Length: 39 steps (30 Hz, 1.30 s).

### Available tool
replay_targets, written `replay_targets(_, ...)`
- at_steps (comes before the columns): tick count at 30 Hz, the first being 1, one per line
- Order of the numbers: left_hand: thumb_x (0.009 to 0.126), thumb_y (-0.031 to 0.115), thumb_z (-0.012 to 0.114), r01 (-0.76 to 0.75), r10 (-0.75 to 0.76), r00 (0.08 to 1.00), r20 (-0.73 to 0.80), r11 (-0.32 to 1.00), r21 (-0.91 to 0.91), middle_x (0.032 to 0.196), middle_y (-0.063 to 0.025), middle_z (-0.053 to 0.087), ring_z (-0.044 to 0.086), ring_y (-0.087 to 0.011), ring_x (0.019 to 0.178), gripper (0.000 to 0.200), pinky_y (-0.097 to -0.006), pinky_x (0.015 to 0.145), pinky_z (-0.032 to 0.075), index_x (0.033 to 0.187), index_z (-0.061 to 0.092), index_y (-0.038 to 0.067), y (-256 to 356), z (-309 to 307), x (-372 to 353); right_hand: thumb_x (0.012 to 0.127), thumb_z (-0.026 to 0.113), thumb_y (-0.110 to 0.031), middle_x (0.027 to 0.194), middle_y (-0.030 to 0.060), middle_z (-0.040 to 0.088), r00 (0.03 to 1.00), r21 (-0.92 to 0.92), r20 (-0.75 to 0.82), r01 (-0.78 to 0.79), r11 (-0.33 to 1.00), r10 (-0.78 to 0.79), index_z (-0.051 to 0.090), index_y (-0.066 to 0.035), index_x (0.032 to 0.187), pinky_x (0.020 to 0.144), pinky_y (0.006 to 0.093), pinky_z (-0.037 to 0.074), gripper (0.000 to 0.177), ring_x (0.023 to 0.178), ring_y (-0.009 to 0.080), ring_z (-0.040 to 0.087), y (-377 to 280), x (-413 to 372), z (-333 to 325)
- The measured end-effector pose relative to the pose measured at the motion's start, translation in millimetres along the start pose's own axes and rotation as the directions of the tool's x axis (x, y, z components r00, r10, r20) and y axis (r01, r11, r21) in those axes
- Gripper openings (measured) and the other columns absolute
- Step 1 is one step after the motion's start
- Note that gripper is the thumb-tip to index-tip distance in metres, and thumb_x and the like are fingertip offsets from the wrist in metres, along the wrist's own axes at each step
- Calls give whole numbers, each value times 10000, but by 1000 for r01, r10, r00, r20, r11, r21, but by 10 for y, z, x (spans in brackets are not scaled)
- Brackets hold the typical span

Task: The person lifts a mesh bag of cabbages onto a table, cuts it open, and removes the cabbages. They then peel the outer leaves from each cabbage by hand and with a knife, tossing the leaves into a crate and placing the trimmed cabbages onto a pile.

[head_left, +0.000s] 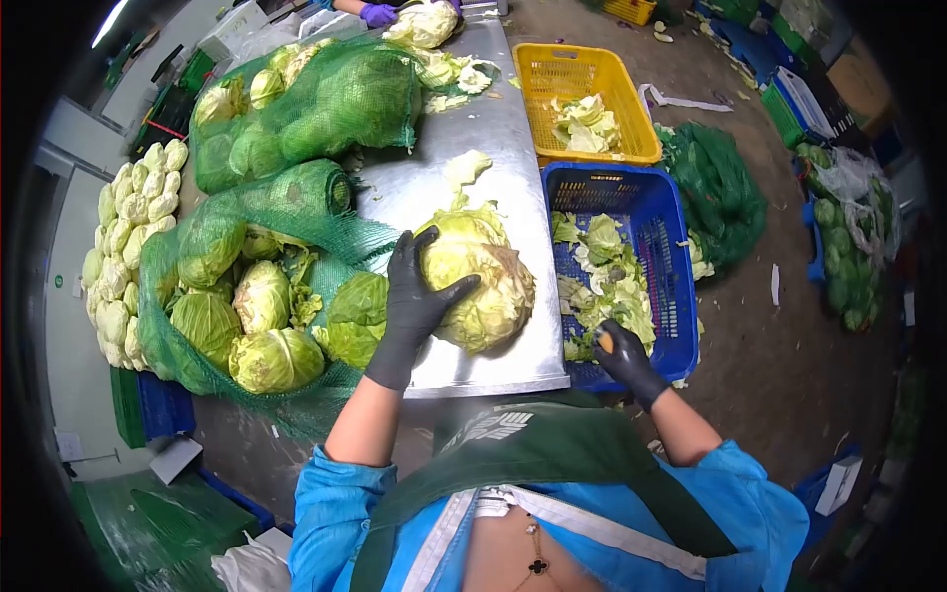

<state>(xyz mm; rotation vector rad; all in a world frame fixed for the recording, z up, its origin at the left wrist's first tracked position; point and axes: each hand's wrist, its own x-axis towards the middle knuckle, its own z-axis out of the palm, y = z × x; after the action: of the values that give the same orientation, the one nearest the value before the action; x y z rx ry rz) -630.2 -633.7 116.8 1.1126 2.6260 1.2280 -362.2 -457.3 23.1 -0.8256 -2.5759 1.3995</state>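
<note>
A cabbage [483,281] with browned, wilted outer leaves rests at the near end of the metal table [424,370]. My left hand [414,296], in a black glove, grips its left side with fingers and thumb spread around it. My right hand [628,363], also gloved in black, is closed above the near part of a blue crate [688,296]. An orange-tan end, like a knife handle [605,341], shows in its fingers; the rest of that tool is hidden. Loose cabbage leaves [604,261] lie in the crate. A torn leaf [469,168] lies behind the cabbage.
Left of the cabbage, an opened green mesh sack [182,335] spills cabbages; another full sack [335,99] lies behind. A yellow crate [639,99] with leaves adjoins the blue one. Across the table, a co-worker's purple-gloved hand [378,15] is beside a cabbage. Trimmed cabbages [128,227] are stacked far left.
</note>
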Motion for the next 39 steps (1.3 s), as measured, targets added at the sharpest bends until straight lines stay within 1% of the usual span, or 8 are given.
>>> replay_targets(2, 579, 320, 822, -10, 11, 1000, -15, 998, 69, 1229, -220, 422, 385, -359, 1174, 749, -421, 1007, 309, 1186, 478, 48, 4, 48, 82, 695, 717, -84, 911, 95, 572, 990, 591, -138, 77, 803, 6, 517, -23, 1037, 770, 349, 468, 401, 815, 246, 568, 290, 37, 261)
replay_targets(12, 628, 338, 788, -50, 51, 999, -4, 981, 186, 1185, -232, 461, 426, -371, 1132, 684, -429, 975, 338, 1181, 492, 65, 35, 114, 183, 667, 776, -288, 1102, 133, 541, 782, 152, -446, 545, 824, -435, 512, -49, 1150, 890, 376, 429, 600, 1046, 296, 517, -598, 1206, 516)
replay_targets(19, 618, 289, 799, -62, 64, 997, -40, 996, 62, 1260, -185, 418, 336, -344, 1231, 729, -426, 1027, 282, 1220, 444, 85, -132, 15, -138, 694, 714, -69, 930, 56, 628, 853, 406, -496, 396, 824, -166, 601, -51, 1017, 750, 290, 476, 343, 832, 162, 588, -430, 1651, 577)
replay_targets(23, 601, 295, 810, -221, 221, 970, 98, 975, -14, 1305, -145, 384, 237, -333, 1292, 812, -442, 1063, 222, 1258, 387, 71, -475, -270, -437, 660, 749, -34, 978, 69, 628, 930, 881, -251, 105, 461, 267, 592, 1, 1019, 769, 289, 482, 393, 869, 161, 591, 617, 2021, 385)
replay_targets(31, 536, 307, 834, -256, 256, 921, 294, 966, -40, 1401, -172, 262, 221, -356, 1302, 934, -449, 1063, 222, 1320, 370, 103, -58, -274, -105, 827, 635, -163, 894, 50, 641, 485, 260, -859, 131, 957, 167, 636, -32, 944, 703, 292, 469, 176, 781, 132, 568, 1006, 1305, -411)
replay_targets(35, 511, 190, 868, 314, -227, 950, 217, 674, -669, 1401, -138, 223, 312, -245, 1267, 1117, -378, 1022, 353, 1397, 194, 108, -271, 246, 0, 881, 551, -138, 861, 19, 624, 873, 476, -486, 301, 826, -38, 616, -46, 1007, 659, 250, 463, 169, 762, 98, 551, 27, 1183, -262)
replay_targets(36, 529, 169, 867, 15, 4, 999, 38, 871, -490, 1324, -147, 355, 413, -243, 1187, 1080, -353, 968, 416, 1372, 208, 28, -686, 505, 47, 862, 584, -151, 880, 12, 606, 932, 635, -363, 241, 734, 8, 598, -47, 1045, 701, 259, 460, 211, 795, 112, 553, -42, 1292, -42)
replay_targets(39, 538, 170, 868, 218, -157, 976, 151, 733, -644, 1228, -159, 465, 483, -233, 1110, 1074, -331, 936, 438, 1367, 206, 6, -514, 509, 318, 837, 630, -160, 950, 28, 582, 980, 732, 1, -136, 668, 198, 559, -20, 1100, 785, 268, 441, 307, 879, 120, 540, -213, 1466, 254)
